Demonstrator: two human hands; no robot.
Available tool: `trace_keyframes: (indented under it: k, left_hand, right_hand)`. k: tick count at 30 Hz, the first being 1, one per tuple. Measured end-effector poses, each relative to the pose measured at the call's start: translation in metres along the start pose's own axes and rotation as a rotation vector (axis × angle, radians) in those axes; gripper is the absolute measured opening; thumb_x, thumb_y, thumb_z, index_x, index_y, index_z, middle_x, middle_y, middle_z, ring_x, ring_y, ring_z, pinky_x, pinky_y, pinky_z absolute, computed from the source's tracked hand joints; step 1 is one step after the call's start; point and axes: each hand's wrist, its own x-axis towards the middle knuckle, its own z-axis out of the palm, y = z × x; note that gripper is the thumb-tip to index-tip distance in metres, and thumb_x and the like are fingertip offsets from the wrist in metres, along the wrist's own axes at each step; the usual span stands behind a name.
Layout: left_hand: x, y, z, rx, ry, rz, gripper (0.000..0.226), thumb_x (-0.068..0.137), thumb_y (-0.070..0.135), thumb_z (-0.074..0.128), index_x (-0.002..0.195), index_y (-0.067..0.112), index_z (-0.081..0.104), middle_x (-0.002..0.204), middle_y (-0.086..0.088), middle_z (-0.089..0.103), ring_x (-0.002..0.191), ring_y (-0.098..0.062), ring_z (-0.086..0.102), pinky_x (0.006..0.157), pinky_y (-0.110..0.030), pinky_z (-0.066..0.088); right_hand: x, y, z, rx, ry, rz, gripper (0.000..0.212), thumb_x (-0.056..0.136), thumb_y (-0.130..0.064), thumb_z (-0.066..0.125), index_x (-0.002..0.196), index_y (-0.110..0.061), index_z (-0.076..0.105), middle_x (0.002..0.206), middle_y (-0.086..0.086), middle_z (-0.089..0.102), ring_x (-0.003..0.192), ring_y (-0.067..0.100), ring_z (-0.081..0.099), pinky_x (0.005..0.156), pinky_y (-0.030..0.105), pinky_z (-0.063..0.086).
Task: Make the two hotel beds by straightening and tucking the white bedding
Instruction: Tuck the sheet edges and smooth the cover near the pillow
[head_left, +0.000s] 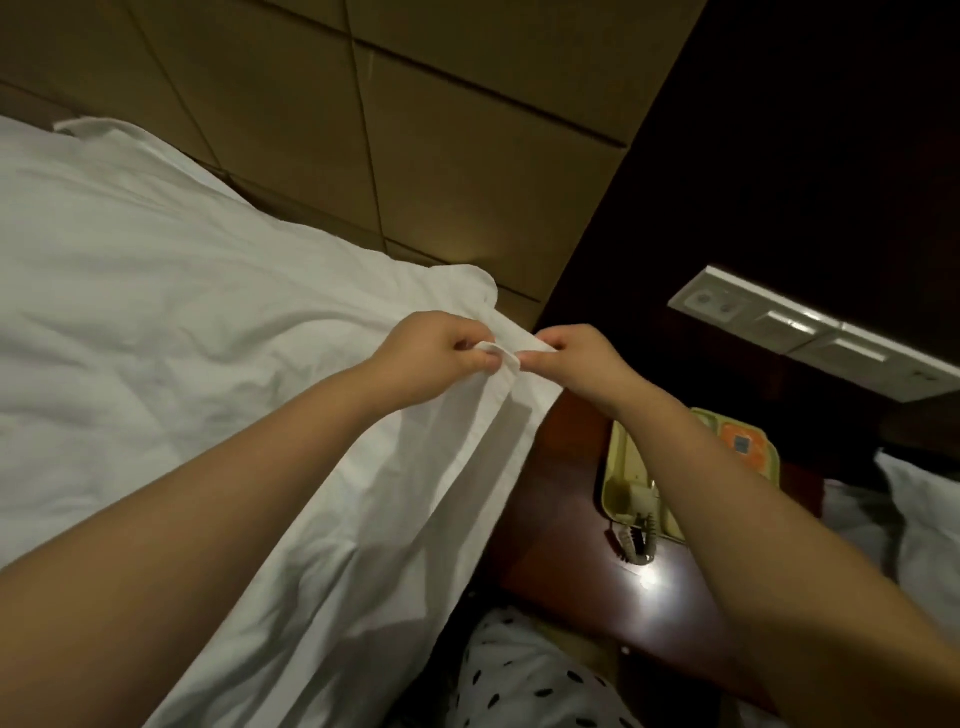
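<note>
Both hands meet at the bed's head corner beside the nightstand (561, 525): left hand (434, 358) and right hand (576, 358) each pinch the hem of the white sheet (156, 291), fingertips nearly touching. Sheet covers the mattress and drapes over the side edge below the padded headboard (415, 156). Fabric looks light, limp and crease-prone, so the doubled hem at the corner is probably the firmest grab point.

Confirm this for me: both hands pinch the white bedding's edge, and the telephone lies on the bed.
Not quite. The head view shows the left hand and right hand pinching the edge of the white bedding, but the telephone lies on the wooden nightstand, not the bed.
</note>
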Motion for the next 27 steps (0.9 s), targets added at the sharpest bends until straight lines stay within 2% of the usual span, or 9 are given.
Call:
trace_keyframes:
  k: [3,6,10,12,14,17,20,25,27]
  left_hand:
    - [-0.03,0.015,-0.022,-0.059,0.032,0.036,0.019,0.089,0.026,0.062,0.072,0.023,0.067,0.067,-0.001,0.058,0.063,-0.008,0.049,0.062,-0.025,0.038]
    - [-0.052,0.032,-0.037,-0.036,0.049,0.043,0.02,0.088,0.026,0.063,0.079,0.01,0.07,0.074,-0.014,0.061,0.065,-0.012,0.049,0.062,-0.027,0.038]
    - [-0.067,0.054,-0.049,0.027,0.12,-0.007,0.02,0.088,0.025,0.063,0.08,0.009,0.07,0.077,-0.017,0.06,0.067,-0.015,0.049,0.062,-0.029,0.037]
    - [-0.063,0.065,-0.046,0.065,0.164,-0.045,0.019,0.089,0.026,0.063,0.083,0.01,0.071,0.081,-0.014,0.063,0.073,-0.02,0.054,0.065,-0.031,0.04]
    - [-0.05,0.078,-0.034,0.124,0.21,-0.088,0.022,0.089,0.026,0.063,0.087,0.006,0.071,0.086,-0.015,0.065,0.081,-0.026,0.058,0.068,-0.032,0.043]
    - [-0.025,0.105,0.001,0.226,0.155,-0.119,0.017,0.089,0.024,0.063,0.078,0.012,0.065,0.069,-0.001,0.056,0.069,-0.016,0.051,0.06,-0.023,0.036]
    - [0.004,0.128,0.052,0.281,0.043,-0.119,0.02,0.088,0.02,0.063,0.07,0.01,0.062,0.057,0.004,0.043,0.058,-0.008,0.041,0.051,-0.015,0.029]
    - [0.03,0.148,0.106,0.246,0.109,-0.2,0.025,0.089,0.022,0.063,0.111,0.011,0.07,0.1,-0.005,0.067,0.094,-0.017,0.059,0.071,-0.015,0.035]
    - [0.03,0.146,0.105,0.198,0.187,-0.247,0.013,0.087,0.021,0.065,0.094,0.013,0.074,0.085,0.001,0.068,0.084,-0.015,0.059,0.064,-0.012,0.033]
  right_hand:
    - [-0.021,-0.027,0.014,0.035,-0.105,-0.049,0.02,0.084,-0.018,0.07,0.077,0.0,0.066,0.067,0.002,0.049,0.058,0.005,0.043,0.055,0.018,0.035]
    - [-0.033,-0.041,0.021,0.05,-0.177,-0.071,0.018,0.084,-0.008,0.064,0.09,0.009,0.067,0.077,0.009,0.058,0.065,0.009,0.052,0.061,0.021,0.042]
    - [-0.044,-0.048,0.01,0.092,-0.197,-0.059,0.024,0.086,-0.003,0.061,0.062,-0.008,0.06,0.055,-0.006,0.051,0.049,0.002,0.047,0.049,0.015,0.039]
    - [-0.046,-0.041,-0.001,0.107,-0.152,-0.069,0.015,0.086,-0.008,0.064,0.072,-0.007,0.066,0.066,0.002,0.056,0.06,0.009,0.053,0.056,0.02,0.044]
    - [-0.045,-0.028,-0.014,0.119,-0.087,-0.076,0.011,0.085,-0.012,0.067,0.08,-0.003,0.069,0.073,0.007,0.061,0.067,0.016,0.058,0.061,0.026,0.05]
    - [-0.043,-0.004,-0.042,0.173,-0.002,-0.061,0.018,0.087,-0.016,0.068,0.088,0.003,0.07,0.079,0.012,0.064,0.074,0.02,0.061,0.066,0.031,0.052]
    - [-0.043,0.018,-0.076,0.231,0.015,-0.072,0.02,0.089,-0.018,0.067,0.075,-0.003,0.066,0.069,0.007,0.059,0.063,0.013,0.055,0.056,0.02,0.045]
    - [-0.035,0.036,-0.109,0.198,-0.104,-0.12,0.016,0.089,-0.018,0.067,0.076,-0.009,0.068,0.065,0.0,0.055,0.056,0.006,0.047,0.048,0.014,0.037]
    - [-0.03,0.039,-0.11,0.208,-0.177,-0.131,0.017,0.089,-0.016,0.067,0.088,0.001,0.07,0.065,0.002,0.056,0.053,0.006,0.049,0.046,0.013,0.038]
